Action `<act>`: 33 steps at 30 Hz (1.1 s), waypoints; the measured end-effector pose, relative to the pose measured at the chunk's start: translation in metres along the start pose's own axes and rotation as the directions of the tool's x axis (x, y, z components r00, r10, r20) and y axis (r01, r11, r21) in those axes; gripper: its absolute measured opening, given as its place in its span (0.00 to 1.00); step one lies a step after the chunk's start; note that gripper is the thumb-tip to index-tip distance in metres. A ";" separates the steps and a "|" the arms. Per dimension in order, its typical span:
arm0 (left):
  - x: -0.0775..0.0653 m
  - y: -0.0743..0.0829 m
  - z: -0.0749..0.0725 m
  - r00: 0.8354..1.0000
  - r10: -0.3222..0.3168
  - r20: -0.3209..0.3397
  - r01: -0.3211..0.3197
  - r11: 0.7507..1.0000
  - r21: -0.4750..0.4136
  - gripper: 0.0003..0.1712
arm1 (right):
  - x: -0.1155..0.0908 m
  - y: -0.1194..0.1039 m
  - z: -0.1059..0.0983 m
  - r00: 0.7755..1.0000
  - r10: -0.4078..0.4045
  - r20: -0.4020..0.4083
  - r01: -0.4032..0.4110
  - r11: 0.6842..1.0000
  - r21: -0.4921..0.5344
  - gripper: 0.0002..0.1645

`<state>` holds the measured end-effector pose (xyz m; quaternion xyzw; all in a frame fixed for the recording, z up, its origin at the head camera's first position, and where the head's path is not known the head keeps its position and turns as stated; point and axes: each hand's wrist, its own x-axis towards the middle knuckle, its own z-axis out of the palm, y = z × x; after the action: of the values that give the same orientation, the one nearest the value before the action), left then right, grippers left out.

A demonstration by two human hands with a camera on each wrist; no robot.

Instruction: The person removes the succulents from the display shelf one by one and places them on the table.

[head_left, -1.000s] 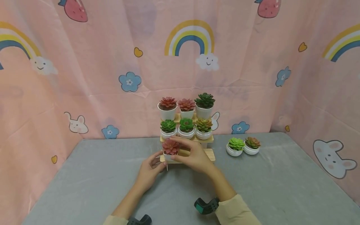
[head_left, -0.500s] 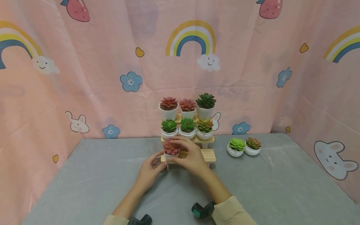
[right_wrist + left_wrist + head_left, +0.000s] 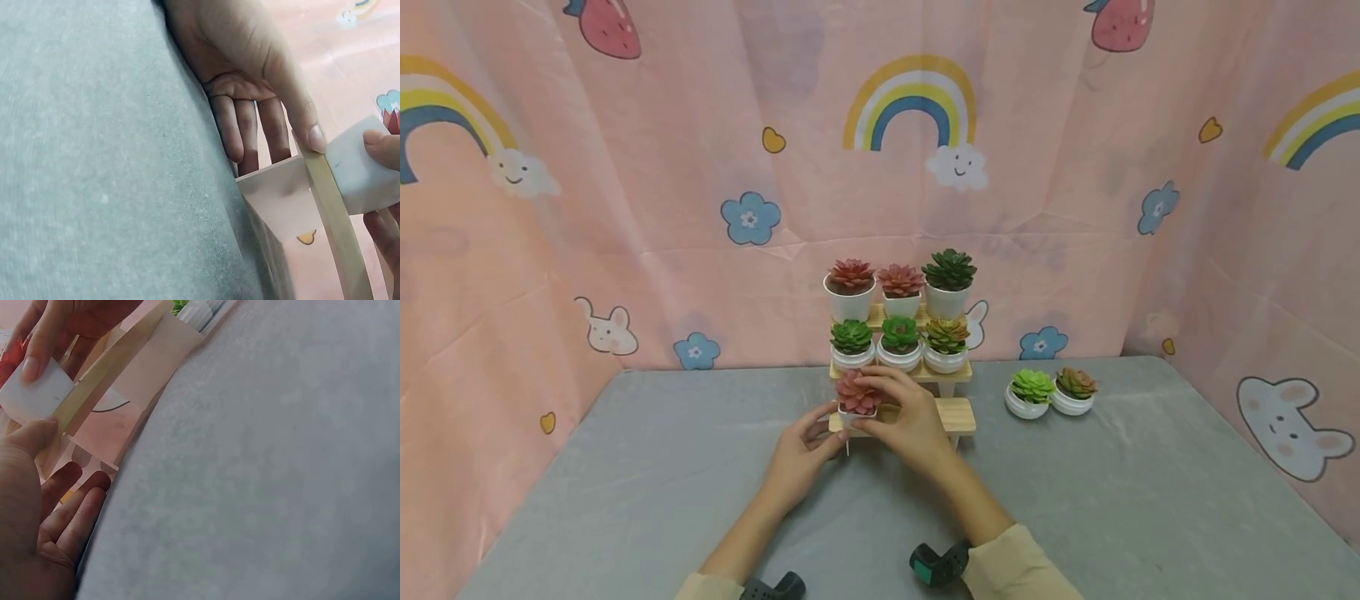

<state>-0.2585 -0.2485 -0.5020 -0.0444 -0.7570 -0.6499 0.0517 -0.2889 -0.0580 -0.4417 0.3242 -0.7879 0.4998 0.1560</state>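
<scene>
At the left end of the lowest shelf of a tiered wooden plant stand (image 3: 957, 415) sits a potted red succulent (image 3: 857, 393) in a white pot. My right hand (image 3: 916, 423) pinches this pot, thumb on the front and fingers behind the leaves. My left hand (image 3: 800, 457) holds the same end of the stand. In the right wrist view, the left thumb (image 3: 305, 122) presses the end of the wooden shelf (image 3: 340, 225), with the other fingers beside the pale leg panel. The white pot (image 3: 37, 394) stands against the shelf board in the left wrist view.
Two red succulents and a dark green succulent (image 3: 949, 271) stand on the top shelf. Green succulents (image 3: 852, 337) and a yellowish one (image 3: 946, 335) fill the middle shelf. A light green succulent (image 3: 1032, 387) and a brownish one (image 3: 1075, 385) sit on the grey cloth to the right.
The right hand has shifted slightly left and its forearm has drawn in a little, keeping its grip on the succulent's pot. The left hand stays at the shelf's end.
</scene>
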 end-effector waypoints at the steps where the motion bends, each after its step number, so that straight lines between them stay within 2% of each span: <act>1: 0.000 0.000 0.000 1.000 -0.001 0.001 0.001 1.000 -0.001 0.29 | 0.000 0.000 0.000 1.000 -0.003 -0.001 0.003 1.000 -0.001 0.30; 12: -0.001 0.001 -0.001 1.000 0.016 -0.001 -0.016 1.000 -0.016 0.27 | 0.001 0.001 -0.005 0.999 -0.033 -0.004 0.033 0.999 -0.004 0.30; 17: -0.001 0.000 0.000 1.000 0.019 -0.001 -0.019 1.000 -0.006 0.27 | 0.002 -0.005 -0.010 0.999 -0.043 0.000 0.043 0.999 0.029 0.30; 24: 0.000 0.000 0.001 1.000 0.013 -0.006 -0.013 1.000 0.000 0.28 | 0.006 -0.019 -0.018 0.998 -0.057 0.027 0.052 0.989 0.137 0.29; 33: -0.001 0.002 0.001 1.000 0.031 -0.002 -0.031 1.000 0.002 0.27 | 0.009 -0.038 -0.032 0.999 -0.040 0.005 0.039 0.997 0.070 0.30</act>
<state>-0.2568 -0.2475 -0.5005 -0.0553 -0.7568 -0.6483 0.0623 -0.2732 -0.0439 -0.3960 0.3467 -0.7639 0.5227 0.1517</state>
